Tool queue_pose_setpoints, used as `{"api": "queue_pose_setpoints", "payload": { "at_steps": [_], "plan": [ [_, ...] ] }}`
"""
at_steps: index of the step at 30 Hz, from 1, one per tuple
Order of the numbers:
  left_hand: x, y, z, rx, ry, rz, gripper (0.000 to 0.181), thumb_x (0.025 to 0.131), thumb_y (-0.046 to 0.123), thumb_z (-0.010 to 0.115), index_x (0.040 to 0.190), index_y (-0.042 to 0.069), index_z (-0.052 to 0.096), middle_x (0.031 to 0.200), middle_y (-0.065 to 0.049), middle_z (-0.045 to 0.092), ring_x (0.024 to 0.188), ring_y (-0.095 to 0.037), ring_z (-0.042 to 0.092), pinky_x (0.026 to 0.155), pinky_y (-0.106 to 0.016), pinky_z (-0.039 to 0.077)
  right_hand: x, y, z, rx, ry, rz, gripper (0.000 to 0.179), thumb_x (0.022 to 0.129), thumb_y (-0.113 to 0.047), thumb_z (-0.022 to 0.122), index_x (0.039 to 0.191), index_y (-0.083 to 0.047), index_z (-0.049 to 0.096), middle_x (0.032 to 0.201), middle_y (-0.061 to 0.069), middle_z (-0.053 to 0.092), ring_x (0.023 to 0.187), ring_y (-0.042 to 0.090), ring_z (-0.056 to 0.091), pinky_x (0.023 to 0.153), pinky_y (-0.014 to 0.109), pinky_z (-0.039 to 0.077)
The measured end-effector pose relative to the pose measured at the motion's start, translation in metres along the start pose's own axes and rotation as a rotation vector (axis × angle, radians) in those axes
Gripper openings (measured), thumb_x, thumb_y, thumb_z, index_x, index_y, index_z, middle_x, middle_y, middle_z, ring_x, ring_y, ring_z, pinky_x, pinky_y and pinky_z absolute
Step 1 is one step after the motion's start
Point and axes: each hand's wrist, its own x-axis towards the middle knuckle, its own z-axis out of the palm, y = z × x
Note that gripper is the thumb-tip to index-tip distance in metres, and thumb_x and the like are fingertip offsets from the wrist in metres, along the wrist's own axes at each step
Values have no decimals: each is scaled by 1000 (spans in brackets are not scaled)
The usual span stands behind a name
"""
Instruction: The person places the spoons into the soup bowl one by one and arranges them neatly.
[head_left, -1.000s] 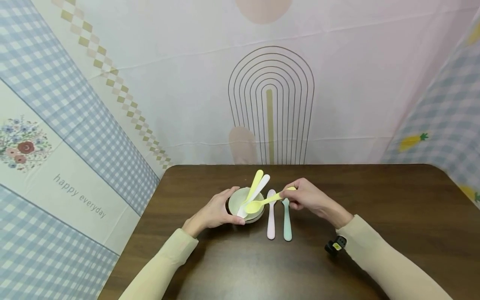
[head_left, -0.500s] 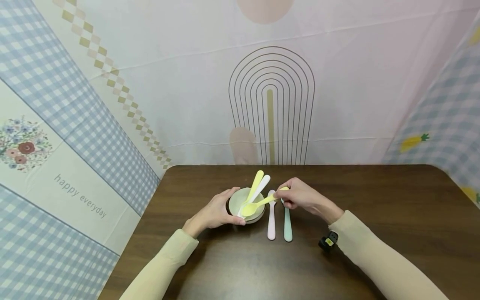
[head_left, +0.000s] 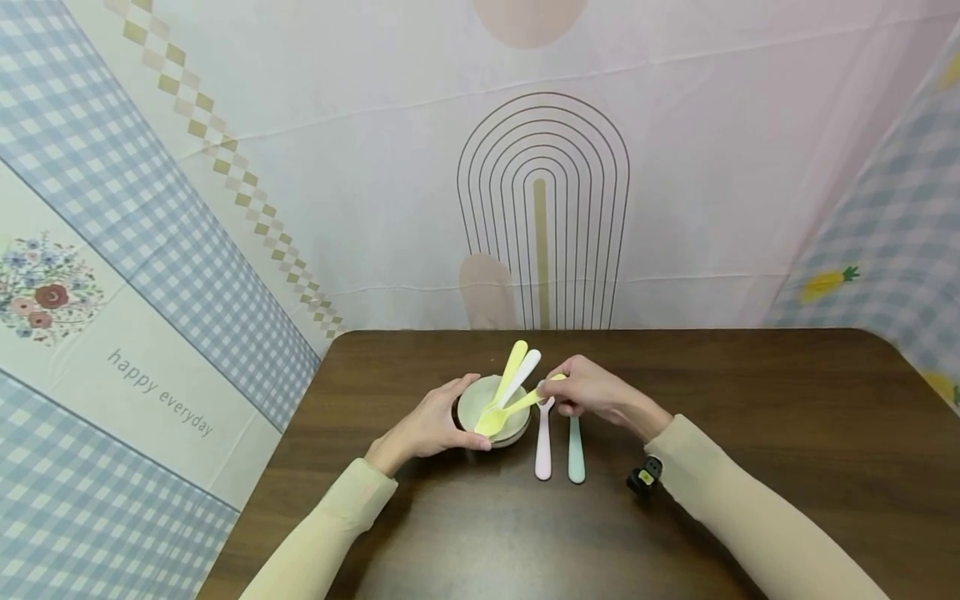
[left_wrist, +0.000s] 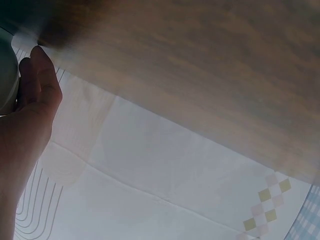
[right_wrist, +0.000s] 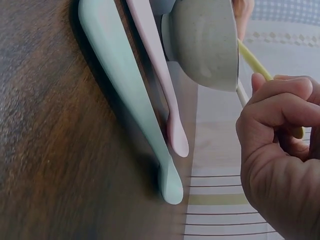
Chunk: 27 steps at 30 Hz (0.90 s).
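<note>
Table [head_left: 735,400]: dark wood grain with rounded far corners; light glared softly near its front. Back cloth [head_left: 360,183]: white, printed with nested arches, hung behind. Left cloth [head_left: 172,212]: blue check, bore flowers and "happy everyday". Right cloth [head_left: 911,217]: blue check with pineapples. Bowl [right_wrist: 207,45]: pale, on the table, gripped by the left hand [head_left: 427,423]. Yellow spoon [head_left: 492,422]: pinched by the right hand [head_left: 596,392], head at the bowl's mouth. Second yellow spoon [head_left: 513,365], white spoon [head_left: 525,367]: leaned in the bowl. Pink spoon [head_left: 543,446], green spoon [head_left: 576,454]: lay to its right.
</note>
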Motion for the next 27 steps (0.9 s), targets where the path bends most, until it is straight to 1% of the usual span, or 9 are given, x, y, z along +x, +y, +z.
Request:
{"api": "queue_pose_setpoints", "payload": {
  "at_steps": [2,6,10,14,18,22,27],
  "plan": [
    [0,0,0,1,-1,2,112,77,44,99,165,3,44,162,-17,58,146,-35,59,123,-56,48,3,1,2,2,1,1,30,95,-11,67,107,16,75,55,-8,50,51,4,45,50,18,33],
    [-1,0,0,1,0,13,111,77,44,99,164,3,44,160,-15,59,143,-33,61,121,-55,49,5,1,3,5,10,6,25,95,-10,67,103,12,76,55,-8,47,51,5,46,52,18,35],
    [-1,1,0,-9,5,20,110,76,43,99,164,3,45,159,-15,60,141,-32,62,120,-55,50,7,1,5,5,15,17,23,95,-11,68,103,8,78,56,-8,48,51,4,47,52,18,36],
    [-1,0,0,-7,6,16,111,77,44,99,164,3,45,160,-15,59,143,-33,61,121,-55,49,9,3,6,3,18,24,24,96,-11,69,105,9,78,56,-8,50,51,3,46,50,17,35],
    [-1,0,0,-3,3,14,112,77,44,99,165,3,44,161,-15,58,144,-33,60,122,-55,49,13,4,7,-2,30,39,22,95,-12,70,99,8,77,54,-7,50,50,4,45,49,17,34],
    [-1,-1,0,-4,2,18,111,77,44,99,164,3,44,160,-15,59,144,-33,60,121,-55,49,16,3,9,-15,55,69,18,93,-13,71,90,4,74,54,-7,51,50,3,45,48,17,34],
    [-1,-1,-1,6,3,39,111,77,43,99,164,2,44,159,-15,60,143,-32,61,121,-55,49,20,2,11,-25,96,98,15,91,-13,72,88,1,73,58,-7,56,50,1,47,47,14,36]
  ]
}}
